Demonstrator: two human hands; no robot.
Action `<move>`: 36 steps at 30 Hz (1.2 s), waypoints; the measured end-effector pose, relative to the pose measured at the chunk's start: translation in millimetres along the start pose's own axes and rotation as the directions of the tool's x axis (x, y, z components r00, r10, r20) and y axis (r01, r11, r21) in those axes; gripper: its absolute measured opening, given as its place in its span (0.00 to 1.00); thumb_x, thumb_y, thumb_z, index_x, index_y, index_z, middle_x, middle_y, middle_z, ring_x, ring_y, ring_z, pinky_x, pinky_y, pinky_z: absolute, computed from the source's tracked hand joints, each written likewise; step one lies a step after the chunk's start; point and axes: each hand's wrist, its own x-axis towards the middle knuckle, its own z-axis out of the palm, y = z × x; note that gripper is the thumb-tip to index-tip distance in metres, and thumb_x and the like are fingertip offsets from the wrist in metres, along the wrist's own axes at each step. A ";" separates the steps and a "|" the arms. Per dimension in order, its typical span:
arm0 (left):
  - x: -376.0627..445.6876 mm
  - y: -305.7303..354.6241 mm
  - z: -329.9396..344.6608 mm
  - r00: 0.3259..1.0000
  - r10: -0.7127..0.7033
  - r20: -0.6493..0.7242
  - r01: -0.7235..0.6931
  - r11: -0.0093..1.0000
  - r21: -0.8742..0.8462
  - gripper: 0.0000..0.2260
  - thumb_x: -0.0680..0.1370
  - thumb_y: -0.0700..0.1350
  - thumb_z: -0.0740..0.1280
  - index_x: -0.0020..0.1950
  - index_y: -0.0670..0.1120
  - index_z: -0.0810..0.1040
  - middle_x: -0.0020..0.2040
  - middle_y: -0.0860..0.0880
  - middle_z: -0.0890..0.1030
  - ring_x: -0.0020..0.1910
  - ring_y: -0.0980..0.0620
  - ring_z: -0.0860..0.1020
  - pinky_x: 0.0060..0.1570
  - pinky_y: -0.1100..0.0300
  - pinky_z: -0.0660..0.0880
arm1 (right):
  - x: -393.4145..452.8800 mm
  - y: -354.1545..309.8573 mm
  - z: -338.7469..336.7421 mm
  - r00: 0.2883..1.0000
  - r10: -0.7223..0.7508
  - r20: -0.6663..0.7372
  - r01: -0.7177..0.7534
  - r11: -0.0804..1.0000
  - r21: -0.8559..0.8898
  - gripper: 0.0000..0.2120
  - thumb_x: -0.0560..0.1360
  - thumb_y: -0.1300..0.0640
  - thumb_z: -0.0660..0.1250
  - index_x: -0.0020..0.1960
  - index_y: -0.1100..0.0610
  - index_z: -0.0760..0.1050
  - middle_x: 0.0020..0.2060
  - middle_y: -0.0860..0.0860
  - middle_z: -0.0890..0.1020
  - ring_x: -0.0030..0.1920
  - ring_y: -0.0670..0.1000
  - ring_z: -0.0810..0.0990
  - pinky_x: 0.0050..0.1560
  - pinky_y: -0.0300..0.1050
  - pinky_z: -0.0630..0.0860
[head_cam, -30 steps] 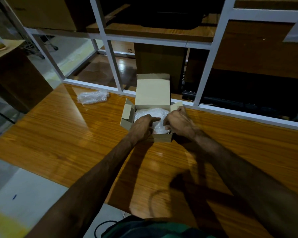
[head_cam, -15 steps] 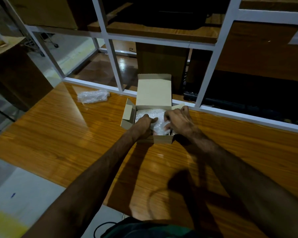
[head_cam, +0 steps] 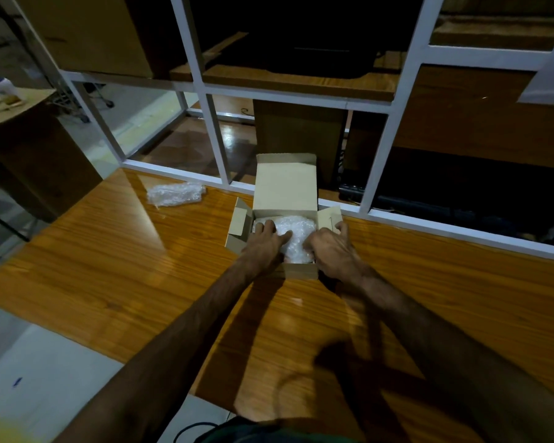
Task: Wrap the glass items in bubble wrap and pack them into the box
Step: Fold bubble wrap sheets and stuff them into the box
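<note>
Both hands in the cardboard box point(head_cam: 299, 270), on the bubble-wrapped bundle point(head_cam: 296, 231).

Nearest, the left hand point(head_cam: 267, 243) lay with straight fingers pressing the bundle inside the box; the right hand point(head_cam: 331, 247) curled over the bundle's right edge, gripping it. Farther left on the wooden table point(head_cam: 115, 266) lay a loose bubble wrap piece point(head_cam: 175, 194).

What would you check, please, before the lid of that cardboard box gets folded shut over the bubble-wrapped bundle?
1. Bundle inside the box: ok.
2. Bundle sits below the rim: cannot tell; the hands cover its near part.
3. Left hand clear of the box: not ok, its fingers lie flat on the wrap.
4. Right hand clear: not ok, it rests at the right wall and side flap.
5. Lid free to fold: ok, upright at the back.
6. All pieces packed: not ok; a bubble-wrap piece lies on the table.
</note>
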 end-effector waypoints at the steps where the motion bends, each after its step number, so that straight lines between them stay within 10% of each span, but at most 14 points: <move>1: -1.8 -1.3 -1.3 1.000 0.007 0.013 -0.008 1.000 0.016 0.33 0.82 0.52 0.67 0.84 0.53 0.56 0.78 0.36 0.60 0.76 0.37 0.61 0.73 0.42 0.66 | -0.3 -0.5 -1.0 1.000 0.020 -0.016 -0.021 0.999 -0.025 0.13 0.79 0.59 0.70 0.62 0.48 0.83 0.63 0.51 0.78 0.70 0.55 0.72 0.75 0.64 0.55; 11: -12.1 -19.3 -17.6 0.998 0.027 -0.053 -0.007 0.943 0.334 0.25 0.76 0.46 0.76 0.72 0.49 0.75 0.74 0.38 0.68 0.74 0.39 0.67 0.69 0.44 0.72 | 11.8 0.2 5.8 0.998 0.006 -0.060 -0.002 0.998 0.055 0.14 0.75 0.63 0.74 0.59 0.51 0.82 0.77 0.55 0.72 0.78 0.55 0.68 0.79 0.62 0.49; 18: -9.7 -17.9 -24.6 0.998 -0.053 -0.025 0.059 0.914 0.401 0.10 0.80 0.47 0.72 0.59 0.46 0.79 0.51 0.45 0.84 0.44 0.48 0.78 0.49 0.52 0.75 | 23.0 0.9 4.9 1.000 0.003 -0.031 -0.002 1.000 0.023 0.11 0.81 0.60 0.67 0.61 0.50 0.78 0.50 0.47 0.86 0.60 0.53 0.83 0.77 0.59 0.52; 23: -12.2 -15.9 -20.8 0.998 -0.052 -0.026 0.058 0.920 0.389 0.08 0.80 0.47 0.72 0.56 0.46 0.80 0.49 0.45 0.83 0.49 0.46 0.81 0.59 0.48 0.74 | 23.0 -1.9 5.2 0.999 0.003 -0.048 -0.005 0.999 -0.039 0.07 0.81 0.58 0.67 0.58 0.49 0.78 0.50 0.48 0.85 0.59 0.54 0.83 0.75 0.60 0.53; 31: -24.6 -34.5 -11.3 0.998 0.055 -0.025 -0.043 0.933 0.357 0.05 0.80 0.44 0.70 0.56 0.47 0.81 0.60 0.45 0.81 0.67 0.44 0.73 0.66 0.46 0.69 | 0.5 9.2 16.7 1.000 -0.009 -0.025 0.010 1.000 0.022 0.15 0.78 0.60 0.70 0.62 0.46 0.83 0.81 0.55 0.68 0.80 0.54 0.64 0.77 0.64 0.48; 36: -14.3 -36.1 -23.2 1.000 -0.003 0.028 -0.005 0.957 0.290 0.04 0.80 0.47 0.71 0.52 0.49 0.80 0.57 0.45 0.82 0.67 0.43 0.74 0.70 0.41 0.65 | 13.6 4.4 -4.3 0.995 0.074 0.074 -0.079 0.994 0.073 0.15 0.77 0.61 0.72 0.58 0.44 0.85 0.74 0.49 0.76 0.78 0.53 0.66 0.76 0.66 0.48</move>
